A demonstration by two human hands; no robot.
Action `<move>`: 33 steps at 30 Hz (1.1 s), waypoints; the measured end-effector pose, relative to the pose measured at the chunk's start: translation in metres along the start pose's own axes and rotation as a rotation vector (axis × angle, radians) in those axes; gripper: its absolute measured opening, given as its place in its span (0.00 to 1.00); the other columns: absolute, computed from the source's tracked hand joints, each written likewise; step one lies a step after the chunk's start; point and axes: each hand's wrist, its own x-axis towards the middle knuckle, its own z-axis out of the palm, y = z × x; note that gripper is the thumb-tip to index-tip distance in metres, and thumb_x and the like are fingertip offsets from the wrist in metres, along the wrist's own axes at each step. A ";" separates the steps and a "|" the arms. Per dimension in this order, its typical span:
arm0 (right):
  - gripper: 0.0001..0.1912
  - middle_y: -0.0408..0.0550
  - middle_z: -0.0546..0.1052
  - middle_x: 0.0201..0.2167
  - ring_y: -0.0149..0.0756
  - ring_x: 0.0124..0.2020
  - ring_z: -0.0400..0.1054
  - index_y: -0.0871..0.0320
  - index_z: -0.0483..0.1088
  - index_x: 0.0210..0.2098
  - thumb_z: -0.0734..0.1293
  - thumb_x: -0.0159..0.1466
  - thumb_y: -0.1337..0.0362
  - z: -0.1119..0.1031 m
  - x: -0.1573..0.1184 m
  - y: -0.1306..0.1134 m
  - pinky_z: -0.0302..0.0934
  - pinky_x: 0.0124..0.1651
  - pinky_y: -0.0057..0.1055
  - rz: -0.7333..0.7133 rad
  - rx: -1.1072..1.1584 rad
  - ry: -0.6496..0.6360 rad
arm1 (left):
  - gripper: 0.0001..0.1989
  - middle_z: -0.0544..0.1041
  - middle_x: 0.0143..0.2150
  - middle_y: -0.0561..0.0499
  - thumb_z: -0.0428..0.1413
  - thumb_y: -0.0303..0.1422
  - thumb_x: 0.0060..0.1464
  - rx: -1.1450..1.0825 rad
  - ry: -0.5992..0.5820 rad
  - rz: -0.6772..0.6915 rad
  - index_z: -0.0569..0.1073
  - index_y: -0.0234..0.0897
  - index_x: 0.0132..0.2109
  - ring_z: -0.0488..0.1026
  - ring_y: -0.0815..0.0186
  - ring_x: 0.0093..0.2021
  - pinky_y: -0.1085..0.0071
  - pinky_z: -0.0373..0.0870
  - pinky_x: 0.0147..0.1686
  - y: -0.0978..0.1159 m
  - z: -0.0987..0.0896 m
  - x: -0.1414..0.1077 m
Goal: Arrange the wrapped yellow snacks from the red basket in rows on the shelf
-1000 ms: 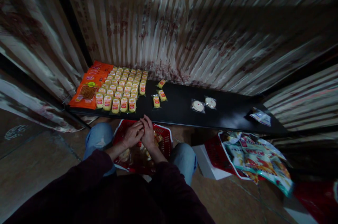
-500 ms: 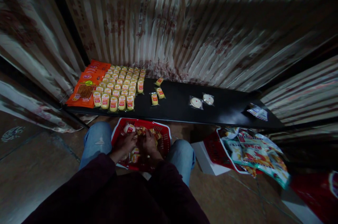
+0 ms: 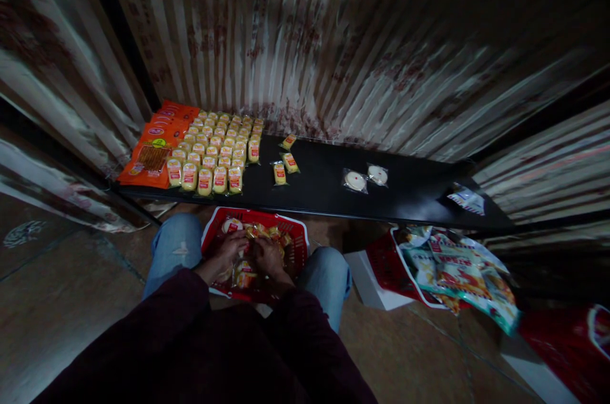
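Observation:
Between my knees sits a red basket (image 3: 300, 242) with a white rim, holding several small wrapped snacks (image 3: 246, 279). My left hand (image 3: 232, 246) is inside it on the left, fingers curled inward. Close beside it, my right hand (image 3: 269, 256) also reaches in with bent fingers. The fingertips of both hands nearly meet over the snacks; what they grip is too dark and small to name. A round white wrapped snack (image 3: 232, 225) lies just beyond my left hand. Yellow wrapped pieces (image 3: 274, 232) lie beyond my right hand.
On the black shelf (image 3: 319, 185) stand rows of yellow wrapped cakes (image 3: 204, 181), orange snack bags (image 3: 155, 147), loose cakes (image 3: 279, 173), round white packs (image 3: 355, 181) and a blue-white packet (image 3: 466, 199). Right of my knee, another red basket (image 3: 384, 270) holds large snack bags (image 3: 457, 267).
My hands have drawn slightly closer together in the basket, the right one shifting a little to the left. The view has tilted slightly; the shelf goods stay as they were.

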 end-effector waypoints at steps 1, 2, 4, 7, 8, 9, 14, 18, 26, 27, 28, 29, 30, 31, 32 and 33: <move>0.17 0.50 0.73 0.50 0.37 0.53 0.65 0.56 0.72 0.46 0.60 0.59 0.72 -0.001 -0.001 -0.001 0.54 0.59 0.36 -0.015 0.012 -0.003 | 0.12 0.76 0.34 0.49 0.58 0.22 0.39 -0.023 0.010 -0.004 0.72 0.35 0.35 0.74 0.67 0.35 0.71 0.69 0.39 0.000 -0.001 0.001; 0.17 0.48 0.74 0.49 0.36 0.52 0.66 0.55 0.72 0.45 0.60 0.59 0.72 -0.002 -0.002 -0.003 0.55 0.58 0.35 -0.029 0.026 -0.014 | 0.12 0.76 0.33 0.50 0.58 0.21 0.38 -0.049 0.029 -0.016 0.72 0.35 0.34 0.74 0.68 0.33 0.71 0.69 0.39 0.000 -0.001 0.001; 0.19 0.46 0.75 0.48 0.35 0.51 0.67 0.54 0.72 0.46 0.59 0.59 0.73 -0.003 -0.004 -0.006 0.57 0.57 0.33 -0.055 0.057 -0.045 | 0.12 0.75 0.31 0.52 0.57 0.21 0.38 -0.092 0.059 -0.043 0.71 0.35 0.34 0.73 0.70 0.31 0.71 0.69 0.39 0.003 -0.001 0.002; 0.20 0.48 0.75 0.48 0.35 0.50 0.68 0.57 0.70 0.49 0.57 0.59 0.74 0.000 -0.005 -0.008 0.59 0.54 0.30 -0.041 0.111 -0.040 | 0.13 0.75 0.30 0.52 0.58 0.22 0.38 -0.121 0.069 -0.061 0.71 0.35 0.36 0.73 0.69 0.31 0.71 0.68 0.39 0.006 -0.001 0.001; 0.21 0.50 0.75 0.47 0.35 0.49 0.69 0.58 0.69 0.50 0.57 0.60 0.74 0.001 -0.004 -0.008 0.60 0.53 0.30 -0.008 0.121 -0.018 | 0.14 0.76 0.30 0.51 0.58 0.23 0.38 -0.116 0.071 -0.062 0.71 0.34 0.37 0.73 0.69 0.31 0.71 0.67 0.39 0.007 -0.001 0.001; 0.21 0.51 0.76 0.47 0.36 0.48 0.69 0.59 0.68 0.51 0.56 0.60 0.73 0.002 -0.004 -0.007 0.60 0.52 0.30 0.031 0.123 0.006 | 0.15 0.76 0.31 0.51 0.59 0.23 0.37 -0.101 0.073 -0.059 0.71 0.34 0.37 0.73 0.68 0.32 0.71 0.67 0.39 0.007 -0.001 0.000; 0.22 0.55 0.75 0.47 0.39 0.47 0.70 0.60 0.69 0.51 0.55 0.60 0.73 0.006 -0.001 -0.001 0.61 0.51 0.33 0.043 0.051 0.033 | 0.19 0.76 0.37 0.48 0.63 0.31 0.35 0.002 0.026 -0.016 0.73 0.35 0.39 0.74 0.65 0.36 0.69 0.66 0.38 0.003 -0.004 -0.001; 0.23 0.55 0.72 0.49 0.37 0.46 0.69 0.58 0.69 0.51 0.58 0.58 0.75 0.008 -0.004 -0.001 0.62 0.51 0.34 0.069 0.008 0.056 | 0.24 0.76 0.36 0.47 0.65 0.34 0.32 0.040 0.002 -0.003 0.73 0.34 0.41 0.73 0.65 0.35 0.69 0.66 0.37 -0.003 -0.007 0.003; 0.19 0.49 0.74 0.47 0.35 0.48 0.69 0.55 0.73 0.45 0.58 0.59 0.74 0.009 -0.003 -0.003 0.61 0.53 0.31 0.071 0.139 0.071 | 0.18 0.73 0.28 0.53 0.64 0.37 0.35 0.129 0.116 0.027 0.70 0.35 0.35 0.71 0.70 0.27 0.72 0.67 0.31 -0.004 -0.005 0.008; 0.19 0.49 0.75 0.46 0.35 0.48 0.69 0.55 0.73 0.45 0.58 0.59 0.74 0.009 -0.002 -0.003 0.61 0.53 0.31 0.068 0.159 0.074 | 0.17 0.72 0.28 0.53 0.64 0.37 0.36 0.139 0.123 0.031 0.70 0.35 0.34 0.71 0.69 0.27 0.72 0.67 0.30 -0.003 -0.005 0.007; 0.19 0.48 0.76 0.45 0.35 0.48 0.69 0.54 0.73 0.44 0.58 0.58 0.75 0.010 -0.002 -0.002 0.61 0.53 0.31 0.067 0.179 0.084 | 0.17 0.72 0.29 0.53 0.63 0.36 0.36 0.142 0.124 0.038 0.69 0.35 0.34 0.71 0.69 0.27 0.72 0.67 0.30 -0.002 -0.004 0.006; 0.20 0.48 0.76 0.44 0.35 0.48 0.69 0.55 0.73 0.44 0.58 0.58 0.75 0.011 -0.001 -0.002 0.60 0.54 0.32 0.070 0.199 0.102 | 0.17 0.73 0.30 0.52 0.63 0.36 0.36 0.139 0.120 0.044 0.69 0.36 0.35 0.72 0.68 0.29 0.71 0.68 0.30 -0.001 -0.003 0.006; 0.20 0.49 0.76 0.44 0.35 0.49 0.68 0.55 0.73 0.44 0.58 0.57 0.75 0.012 -0.001 -0.001 0.60 0.54 0.32 0.074 0.218 0.127 | 0.17 0.74 0.32 0.51 0.63 0.35 0.36 0.130 0.116 0.051 0.69 0.36 0.35 0.73 0.67 0.30 0.71 0.68 0.30 0.000 -0.003 0.006; 0.20 0.49 0.76 0.44 0.36 0.49 0.68 0.56 0.73 0.44 0.57 0.57 0.75 0.014 0.000 0.000 0.60 0.54 0.33 0.083 0.236 0.159 | 0.17 0.74 0.34 0.50 0.63 0.35 0.36 0.116 0.112 0.059 0.70 0.36 0.36 0.73 0.66 0.32 0.70 0.69 0.31 0.000 -0.002 0.005; 0.20 0.50 0.76 0.44 0.36 0.48 0.68 0.57 0.72 0.44 0.57 0.57 0.74 0.016 0.001 0.001 0.60 0.54 0.33 0.097 0.253 0.196 | 0.18 0.74 0.36 0.49 0.63 0.34 0.36 0.100 0.113 0.066 0.70 0.36 0.37 0.73 0.65 0.34 0.70 0.69 0.32 0.000 -0.002 0.005; 0.20 0.51 0.76 0.44 0.37 0.48 0.68 0.58 0.72 0.45 0.57 0.56 0.73 0.017 0.002 0.003 0.60 0.54 0.34 0.116 0.268 0.232 | 0.17 0.74 0.37 0.48 0.62 0.34 0.36 0.085 0.114 0.068 0.70 0.35 0.37 0.73 0.64 0.35 0.69 0.70 0.33 0.001 -0.002 0.006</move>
